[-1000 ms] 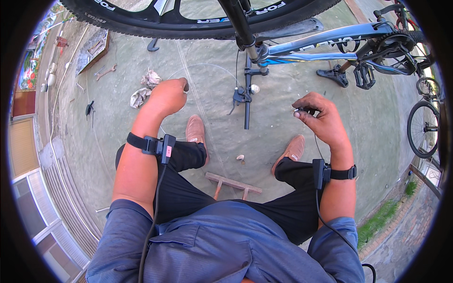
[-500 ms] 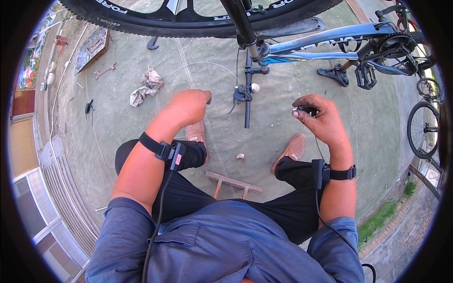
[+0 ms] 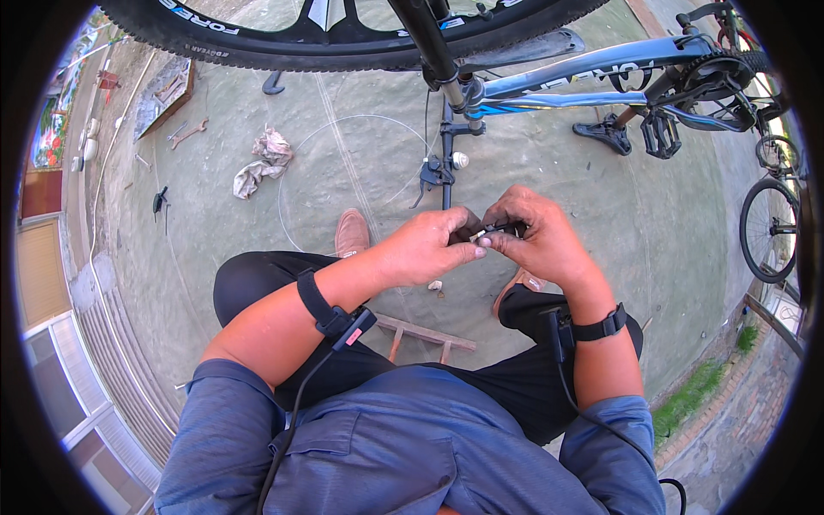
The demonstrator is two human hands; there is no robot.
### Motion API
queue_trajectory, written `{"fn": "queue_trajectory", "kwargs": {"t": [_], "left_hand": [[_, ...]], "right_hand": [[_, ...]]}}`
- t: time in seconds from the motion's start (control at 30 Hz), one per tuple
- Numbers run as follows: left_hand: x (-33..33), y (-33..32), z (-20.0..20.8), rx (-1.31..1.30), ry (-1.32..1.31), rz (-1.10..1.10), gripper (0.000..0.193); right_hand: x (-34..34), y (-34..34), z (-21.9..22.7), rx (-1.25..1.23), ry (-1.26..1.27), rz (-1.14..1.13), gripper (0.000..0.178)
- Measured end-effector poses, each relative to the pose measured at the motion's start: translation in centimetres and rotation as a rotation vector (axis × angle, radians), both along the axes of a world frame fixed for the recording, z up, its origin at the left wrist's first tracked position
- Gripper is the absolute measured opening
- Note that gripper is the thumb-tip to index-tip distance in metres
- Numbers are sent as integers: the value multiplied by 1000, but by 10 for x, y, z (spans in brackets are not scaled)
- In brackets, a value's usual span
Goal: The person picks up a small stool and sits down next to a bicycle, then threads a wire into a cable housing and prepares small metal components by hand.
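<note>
My two hands meet in front of me, just nearer than the end of the black handlebar (image 3: 447, 194). Pinched between thumb and fingers of my right hand (image 3: 545, 240) is a small black part (image 3: 508, 228) with a pale tip; its exact kind is not clear. The closed fingertips of my left hand (image 3: 425, 249) are on that pale end. Past my hands, a black brake lever (image 3: 435, 172) is fixed to the handlebar, beside a round white bell-like piece (image 3: 460, 160). A thin cable (image 3: 281, 197) curves in a wide loop on the ground to its left.
An upturned blue-and-black bicycle (image 3: 571, 79) stands ahead, its wheel (image 3: 257, 50) across the top. Left lie a crumpled rag (image 3: 262, 163), a wrench (image 3: 190, 134), a tray (image 3: 163, 99) and a small black tool-like piece (image 3: 160, 200). A low wooden stool (image 3: 425, 333) is between my legs.
My left hand has come rightward and nearer to me, and now pinches the part's pale end. My right hand has moved left and slightly nearer, still holding the small black part.
</note>
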State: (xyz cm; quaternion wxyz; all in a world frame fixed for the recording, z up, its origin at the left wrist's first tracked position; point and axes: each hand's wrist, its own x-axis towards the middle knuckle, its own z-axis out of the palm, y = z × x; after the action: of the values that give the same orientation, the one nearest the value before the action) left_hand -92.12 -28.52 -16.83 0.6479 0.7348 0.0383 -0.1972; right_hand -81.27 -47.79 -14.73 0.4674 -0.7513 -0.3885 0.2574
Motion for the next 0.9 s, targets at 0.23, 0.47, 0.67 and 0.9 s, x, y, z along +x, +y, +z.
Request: {"fn": "queue_trajectory", "kwargs": {"t": [0.23,0.47,0.67,0.9], "left_hand": [[-2,-6,0,-257,101,130,19],[-3,0,-2,-370,54,63,23],[-2,5,9,-365,120,40,26],[-1,5,8,-304,133,81,24]], "right_hand": [[-2,-4,0,-12,324,-49,27],[2,-6,0,23,385,-19,28],[3,-3,-4,116,153,-41,29],[4,-3,5,46,112,4,28]]}}
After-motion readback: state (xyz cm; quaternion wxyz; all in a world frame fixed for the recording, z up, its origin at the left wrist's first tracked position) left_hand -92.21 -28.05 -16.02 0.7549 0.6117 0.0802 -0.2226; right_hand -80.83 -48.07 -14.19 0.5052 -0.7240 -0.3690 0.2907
